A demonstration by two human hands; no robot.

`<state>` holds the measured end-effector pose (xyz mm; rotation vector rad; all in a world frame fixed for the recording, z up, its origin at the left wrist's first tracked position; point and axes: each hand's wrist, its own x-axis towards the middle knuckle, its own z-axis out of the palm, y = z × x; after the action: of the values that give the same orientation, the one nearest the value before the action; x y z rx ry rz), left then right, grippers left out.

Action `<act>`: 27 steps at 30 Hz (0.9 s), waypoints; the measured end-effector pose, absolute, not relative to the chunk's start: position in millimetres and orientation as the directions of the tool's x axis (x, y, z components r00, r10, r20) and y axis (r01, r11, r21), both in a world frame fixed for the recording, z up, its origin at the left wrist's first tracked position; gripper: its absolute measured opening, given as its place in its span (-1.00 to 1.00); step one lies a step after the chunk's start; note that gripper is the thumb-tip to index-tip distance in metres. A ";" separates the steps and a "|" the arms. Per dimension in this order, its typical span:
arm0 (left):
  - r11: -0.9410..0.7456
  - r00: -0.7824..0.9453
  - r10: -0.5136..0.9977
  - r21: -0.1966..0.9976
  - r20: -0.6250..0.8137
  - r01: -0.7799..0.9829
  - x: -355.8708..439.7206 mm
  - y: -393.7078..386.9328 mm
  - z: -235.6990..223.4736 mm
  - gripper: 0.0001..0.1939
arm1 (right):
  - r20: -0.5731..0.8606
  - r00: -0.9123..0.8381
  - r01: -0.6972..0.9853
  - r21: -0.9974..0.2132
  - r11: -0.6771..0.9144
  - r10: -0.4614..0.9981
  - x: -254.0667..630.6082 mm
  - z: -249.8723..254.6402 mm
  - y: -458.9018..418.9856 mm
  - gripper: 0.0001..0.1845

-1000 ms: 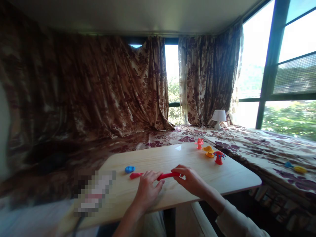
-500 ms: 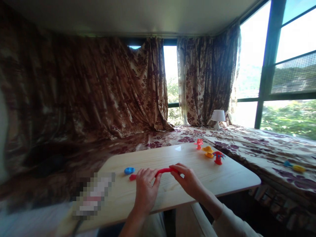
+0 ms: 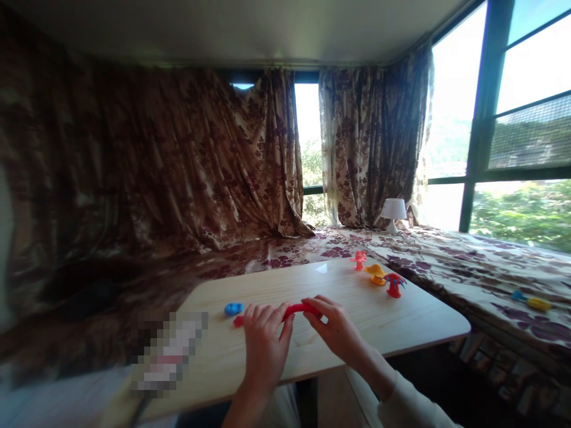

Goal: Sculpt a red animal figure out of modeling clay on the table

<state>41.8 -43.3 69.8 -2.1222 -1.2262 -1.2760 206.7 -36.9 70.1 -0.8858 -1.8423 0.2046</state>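
A soft red roll of modelling clay [image 3: 295,310] spans my two hands above the table and bows slightly upward. My left hand [image 3: 266,336] is closed round its left part, the fingers bent over it. At the right end my right hand [image 3: 335,328] pinches it between thumb and fingers. A red lump [image 3: 238,321] shows just left of my left hand; whether it joins the roll is hidden. Beyond that lump lies a blue clay piece [image 3: 234,309].
Small figures, one pink [image 3: 358,260], one yellow [image 3: 376,274] and one red with blue strands [image 3: 394,285], stand at the back right of the wooden table [image 3: 276,284]. A blurred-out object [image 3: 172,351] lies at left. Behind is a flowered bed cover with a white lamp [image 3: 394,210].
My right hand has shifted slightly left, toward my left hand. The stretch of red clay showing between them is shorter and more arched. The other things have stayed put.
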 end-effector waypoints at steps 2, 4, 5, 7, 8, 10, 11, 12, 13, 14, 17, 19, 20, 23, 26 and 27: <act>-0.529 0.177 0.468 0.114 0.866 0.841 44.2 -43.9 69.0 -0.80 | 0.733 -0.155 0.460 -0.539 0.706 0.662 203.4 69.9 -37.2 -0.79; -0.510 0.153 0.463 0.120 0.873 0.852 45.6 -43.7 67.5 -0.81 | 0.733 -0.113 0.432 -0.571 0.698 0.670 199.9 68.8 -37.0 -0.79; -0.503 0.146 0.460 0.122 0.876 0.856 46.0 -43.5 66.8 -0.81 | 0.733 -0.098 0.418 -0.584 0.696 0.673 198.4 67.9 -36.7 -0.79; -0.497 0.137 0.454 0.123 0.880 0.859 46.0 -42.9 65.8 -0.81 | 0.730 -0.083 0.397 -0.600 0.695 0.678 196.1 65.9 -35.7 -0.79; -0.495 0.134 0.452 0.123 0.882 0.860 45.8 -42.6 65.3 -0.81 | 0.730 -0.079 0.390 -0.604 0.695 0.679 195.4 64.9 -35.1 -0.79; -0.491 0.131 0.459 0.128 0.879 0.862 45.1 -42.3 63.7 -0.81 | 0.731 -0.069 0.380 -0.610 0.695 0.679 194.8 63.0 -33.8 -0.78; -0.487 0.128 0.467 0.134 0.875 0.863 44.6 -42.3 62.4 -0.80 | 0.732 -0.065 0.376 -0.612 0.696 0.678 194.9 62.2 -33.2 -0.77; -0.483 0.124 0.477 0.141 0.870 0.864 44.0 -42.4 60.7 -0.78 | 0.732 -0.063 0.372 -0.614 0.696 0.679 195.0 61.6 -32.6 -0.76; -0.478 0.119 0.485 0.149 0.866 0.866 43.2 -42.6 58.7 -0.75 | 0.731 -0.060 0.370 -0.616 0.695 0.680 195.3 61.1 -32.2 -0.77; -0.475 0.115 0.490 0.154 0.864 0.867 42.4 -42.8 56.6 -0.72 | 0.730 -0.059 0.370 -0.618 0.694 0.681 195.5 60.7 -31.8 -0.77; -0.474 0.111 0.481 0.152 0.870 0.867 40.3 -43.4 51.4 -0.74 | 0.732 -0.047 0.372 -0.619 0.692 0.680 195.9 59.5 -31.1 -0.78; -0.477 0.106 0.466 0.148 0.879 0.866 40.2 -43.6 50.0 -0.77 | 0.742 -0.040 0.370 -0.611 0.700 0.669 195.4 58.7 -31.3 -0.78; -0.477 0.100 0.459 0.149 0.883 0.866 40.6 -43.6 49.9 -0.78 | 0.746 -0.034 0.369 -0.609 0.702 0.665 194.8 58.3 -31.7 -0.78; -0.472 0.069 0.454 0.174 0.888 0.864 43.0 -43.8 50.3 -0.78 | 0.745 -0.008 0.351 -0.623 0.699 0.668 191.4 57.6 -33.0 -0.79; -0.470 0.042 0.475 0.213 0.879 0.857 44.7 -44.1 49.6 -0.77 | 0.720 0.020 0.294 -0.667 0.684 0.694 187.3 55.7 -33.0 -0.78; -0.472 0.039 0.481 0.221 0.876 0.853 44.6 -44.1 48.9 -0.76 | 0.710 0.025 0.274 -0.681 0.679 0.703 186.4 54.4 -32.3 -0.77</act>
<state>44.6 -44.1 48.9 -1.9618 -1.3489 -1.4119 186.4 -32.3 54.4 -0.8316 -1.5560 0.3993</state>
